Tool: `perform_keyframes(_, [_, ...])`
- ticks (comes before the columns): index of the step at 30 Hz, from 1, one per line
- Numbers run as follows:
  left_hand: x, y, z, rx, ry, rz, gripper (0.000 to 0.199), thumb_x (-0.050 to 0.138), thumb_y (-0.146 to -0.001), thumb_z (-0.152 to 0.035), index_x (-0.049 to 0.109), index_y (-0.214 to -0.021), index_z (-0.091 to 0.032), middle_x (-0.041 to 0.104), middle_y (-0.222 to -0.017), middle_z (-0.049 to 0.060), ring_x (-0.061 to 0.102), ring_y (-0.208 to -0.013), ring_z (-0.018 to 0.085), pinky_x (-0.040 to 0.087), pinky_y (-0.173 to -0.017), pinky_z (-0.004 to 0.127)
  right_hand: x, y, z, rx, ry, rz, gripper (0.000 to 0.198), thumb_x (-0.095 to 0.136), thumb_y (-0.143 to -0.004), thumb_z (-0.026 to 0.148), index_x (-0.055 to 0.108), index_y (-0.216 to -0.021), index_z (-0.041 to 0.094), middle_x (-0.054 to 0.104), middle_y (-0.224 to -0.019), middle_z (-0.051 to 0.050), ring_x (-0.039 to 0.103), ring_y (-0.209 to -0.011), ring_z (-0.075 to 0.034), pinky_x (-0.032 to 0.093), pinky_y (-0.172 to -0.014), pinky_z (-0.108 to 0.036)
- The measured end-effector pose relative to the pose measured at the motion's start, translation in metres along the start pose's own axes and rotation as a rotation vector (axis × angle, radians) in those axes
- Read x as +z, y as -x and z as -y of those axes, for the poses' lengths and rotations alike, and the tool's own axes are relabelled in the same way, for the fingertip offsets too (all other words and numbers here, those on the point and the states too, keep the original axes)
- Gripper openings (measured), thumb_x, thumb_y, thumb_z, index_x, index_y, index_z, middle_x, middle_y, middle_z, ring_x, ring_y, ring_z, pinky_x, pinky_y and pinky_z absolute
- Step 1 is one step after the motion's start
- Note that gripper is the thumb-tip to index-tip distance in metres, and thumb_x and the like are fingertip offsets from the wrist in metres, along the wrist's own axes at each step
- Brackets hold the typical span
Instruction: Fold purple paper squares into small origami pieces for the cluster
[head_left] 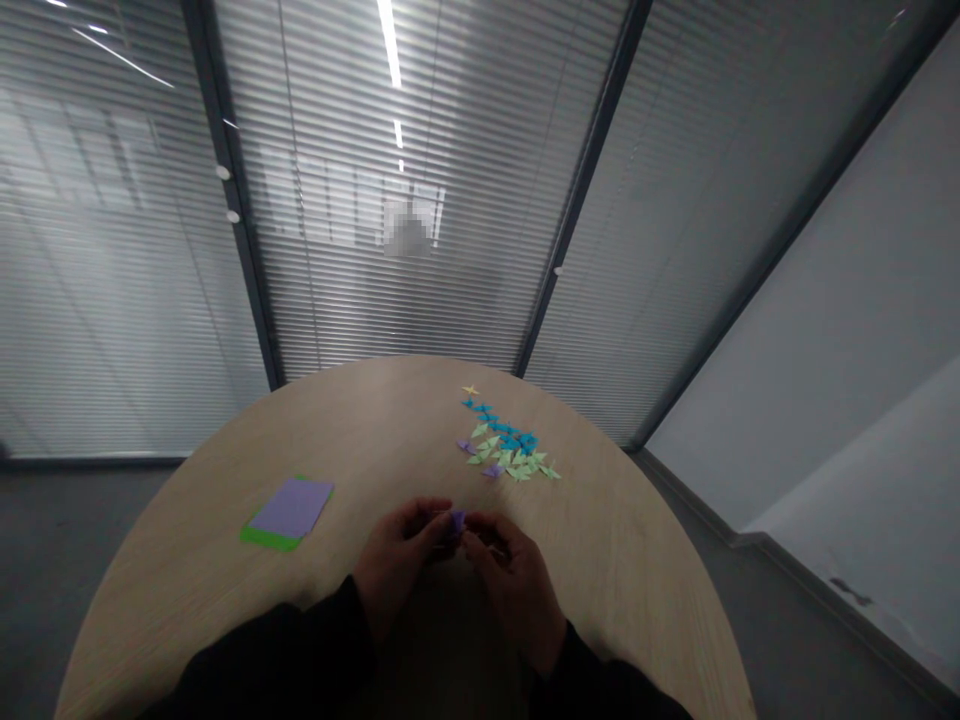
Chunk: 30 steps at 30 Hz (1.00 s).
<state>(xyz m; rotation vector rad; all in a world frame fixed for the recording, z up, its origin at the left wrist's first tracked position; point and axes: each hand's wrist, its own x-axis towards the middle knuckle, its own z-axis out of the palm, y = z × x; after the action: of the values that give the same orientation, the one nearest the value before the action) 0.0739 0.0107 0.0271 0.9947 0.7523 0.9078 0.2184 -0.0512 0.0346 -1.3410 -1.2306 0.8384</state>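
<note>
Between my two hands, over the near middle of the table, is a small folded piece of purple paper [457,521]. My left hand [403,545] pinches it from the left with thumb and fingers. From the other side my right hand [510,570] closes on its right edge, fingertips close to those of the left. Most of the paper is hidden behind the fingers, so its exact shape is unclear. Beyond the hands lies a cluster of small folded paper stars, with pale green ones [517,465], blue ones [517,438], a few purple ones [493,470] and a yellow one [470,390].
A stack of square paper sheets [292,508], purple on top of green, lies on the left of the round wooden table [375,430]. Glass panels with blinds [405,300] stand behind the table's far edge. A white wall [840,400] is on the right.
</note>
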Motion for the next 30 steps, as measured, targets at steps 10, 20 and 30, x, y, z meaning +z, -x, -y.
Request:
perform_keyframes(10, [-0.0019,-0.0004,-0.0009,0.100,-0.204,0.059,0.035,0.080,-0.068,-0.047,0.068,-0.081,-0.016,0.070,-0.075,0.003,0.061,-0.072,0.018,0.045,-0.066,0.028,-0.0035,-0.0010,-0.0046,0.046,-0.023,0.012,0.022,0.067,-0.082,0.035,0.072,-0.095,0.018,0.074,-0.087,-0.005,0.066,-0.076,-0.020,0.051,-0.069,-0.030])
perform_keyframes(20, [-0.0018,0.0022,-0.0060,0.040,-0.165,0.094,0.035,0.082,-0.067,-0.044,0.069,-0.083,-0.016,0.070,-0.077,0.002,0.061,-0.075,0.017,0.045,-0.071,0.027,-0.0063,-0.0028,-0.0041,0.131,-0.019,0.055,0.028,0.069,-0.080,0.040,0.074,-0.092,0.015,0.074,-0.082,-0.007,0.066,-0.076,-0.021,0.050,-0.068,-0.031])
perform_keyframes(30, [-0.0031,0.0013,-0.0042,-0.017,-0.171,0.092,0.039,0.082,-0.065,-0.048,0.073,-0.083,-0.014,0.072,-0.076,0.003,0.062,-0.073,0.017,0.046,-0.070,0.027,-0.0074,-0.0058,-0.0088,0.141,-0.041,0.065,0.028,0.072,-0.079,0.041,0.073,-0.090,0.016,0.075,-0.086,-0.007,0.067,-0.081,-0.023,0.050,-0.073,-0.032])
